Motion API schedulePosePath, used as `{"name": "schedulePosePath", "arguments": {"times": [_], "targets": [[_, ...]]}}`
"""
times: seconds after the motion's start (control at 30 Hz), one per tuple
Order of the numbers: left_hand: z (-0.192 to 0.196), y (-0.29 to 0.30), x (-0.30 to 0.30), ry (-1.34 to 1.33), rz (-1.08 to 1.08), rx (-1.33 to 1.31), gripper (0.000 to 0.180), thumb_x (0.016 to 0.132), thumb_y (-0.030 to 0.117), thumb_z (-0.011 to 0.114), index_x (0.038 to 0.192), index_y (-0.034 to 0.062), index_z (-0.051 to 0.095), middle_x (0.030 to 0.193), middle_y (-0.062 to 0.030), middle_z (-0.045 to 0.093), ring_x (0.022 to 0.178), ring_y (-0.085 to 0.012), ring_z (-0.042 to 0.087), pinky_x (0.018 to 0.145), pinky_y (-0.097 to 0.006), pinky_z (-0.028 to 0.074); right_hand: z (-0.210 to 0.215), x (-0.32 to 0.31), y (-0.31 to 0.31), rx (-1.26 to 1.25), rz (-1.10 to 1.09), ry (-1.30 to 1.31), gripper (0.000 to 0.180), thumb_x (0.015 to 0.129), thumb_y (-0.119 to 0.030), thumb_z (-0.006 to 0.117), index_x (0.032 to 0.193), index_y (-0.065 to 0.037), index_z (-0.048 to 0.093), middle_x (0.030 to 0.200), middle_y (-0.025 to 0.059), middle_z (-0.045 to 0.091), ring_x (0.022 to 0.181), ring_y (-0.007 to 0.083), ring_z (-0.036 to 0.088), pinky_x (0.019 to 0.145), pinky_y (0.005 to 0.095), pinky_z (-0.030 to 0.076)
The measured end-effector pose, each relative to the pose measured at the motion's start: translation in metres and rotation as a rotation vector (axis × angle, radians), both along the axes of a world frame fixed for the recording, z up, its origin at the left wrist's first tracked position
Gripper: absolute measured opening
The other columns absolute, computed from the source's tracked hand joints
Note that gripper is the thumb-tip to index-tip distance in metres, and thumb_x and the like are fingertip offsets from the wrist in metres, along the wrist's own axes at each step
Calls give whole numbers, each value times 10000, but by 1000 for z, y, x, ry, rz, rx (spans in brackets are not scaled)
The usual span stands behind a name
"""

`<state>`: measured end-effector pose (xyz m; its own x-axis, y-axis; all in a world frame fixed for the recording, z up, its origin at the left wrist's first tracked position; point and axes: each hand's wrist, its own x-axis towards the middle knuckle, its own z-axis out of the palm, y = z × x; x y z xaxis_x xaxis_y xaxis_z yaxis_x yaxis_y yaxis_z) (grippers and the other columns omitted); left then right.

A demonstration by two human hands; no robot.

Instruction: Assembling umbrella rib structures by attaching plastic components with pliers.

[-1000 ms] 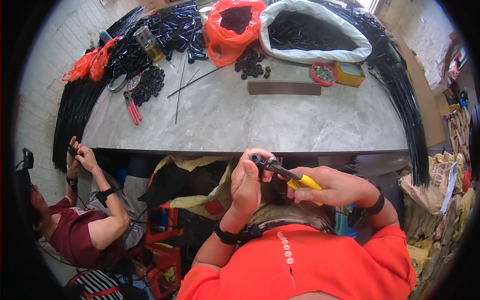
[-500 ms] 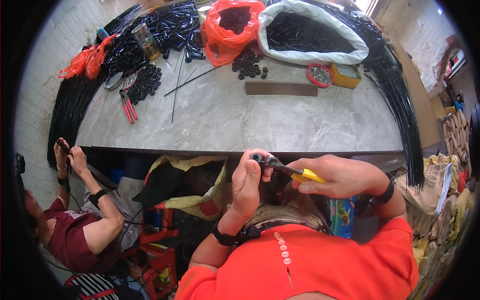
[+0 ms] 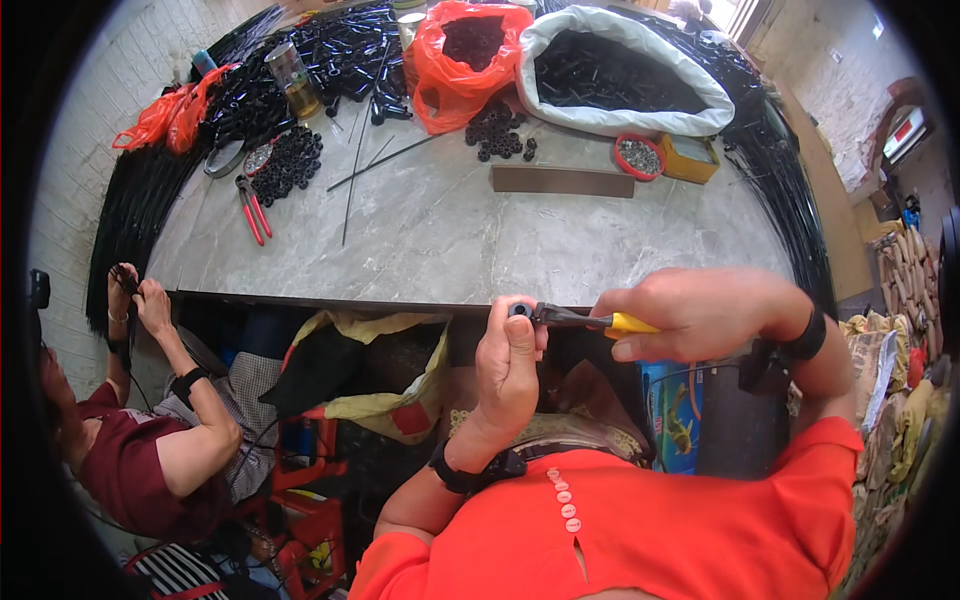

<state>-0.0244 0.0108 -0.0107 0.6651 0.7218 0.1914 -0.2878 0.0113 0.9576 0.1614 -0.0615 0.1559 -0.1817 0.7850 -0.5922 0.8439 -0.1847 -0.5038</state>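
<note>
In front of the table's near edge, my left hand (image 3: 507,362) is closed round a small black tubular piece (image 3: 519,311), its hollow round end showing by the thumb. My right hand (image 3: 690,315) grips yellow-handled pliers (image 3: 632,324), which lie nearly level. Their dark metal jaws are right at the black piece; whether they bite on it I cannot tell. Fingers hide most of the piece.
On the grey table (image 3: 420,240) lie red-handled pliers (image 3: 253,212), black rings (image 3: 287,165), a brown strip (image 3: 562,181) and a red dish (image 3: 638,157) of small metal bits. Behind stand an orange bag (image 3: 430,90) and white sack (image 3: 540,90). A co-worker (image 3: 150,470) handles something dark.
My right hand has shifted right and slightly up, the forearm swinging outward. The pliers moved with it and lie more level. My left hand stays nearly in place. The co-worker's hands moved slightly.
</note>
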Motion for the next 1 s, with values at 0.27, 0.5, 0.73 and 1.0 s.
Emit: {"name": "schedulePosePath", "arguments": {"times": [0.27, 0.5, 0.73, 1.0], "targets": [[0, 3, 5, -18, 8, 11, 430, 1089, 434, 388, 1090, 19, 500, 814, -8, 503, 709, -78, 445, 628, -229, 386, 11, 1, 11, -18, 75, -94, 406, 987, -298, 606, 1241, 16, 560, 905, 252, 668, 878, 425, 658, 763, 473, 504], [-12, 14, -8, -217, -146, -173, 460, 1071, 464, 413, 1095, 19, 524, 808, -18, 507, 713, -93, 451, 638, -245, 388, -38, -2, -14, 86, -44, 228, 463, 1002, -306, 595, 1370, -44, 495, 1004, 204, 677, 954, 392, 662, 825, 447, 510], [-12, 17, -8, -231, -153, -230, 508, 1049, 513, 430, 1060, 14, 526, 770, -28, 493, 677, -109, 439, 629, -266, 389, -60, -12, -23, 179, -163, 407, 459, 1017, -280, 577, 1393, -41, 466, 1037, 176, 677, 953, 363, 670, 830, 423, 513], [-10, 14, -6, -235, -161, -228, 516, 1047, 519, 431, 1042, 13, 529, 749, -20, 484, 659, -94, 416, 611, -259, 377, -59, -14, -28, 210, -154, 354, 410, 1022, -271, 558, 1341, -22, 488, 956, 193, 677, 893, 379, 675, 789, 431, 510]]}}
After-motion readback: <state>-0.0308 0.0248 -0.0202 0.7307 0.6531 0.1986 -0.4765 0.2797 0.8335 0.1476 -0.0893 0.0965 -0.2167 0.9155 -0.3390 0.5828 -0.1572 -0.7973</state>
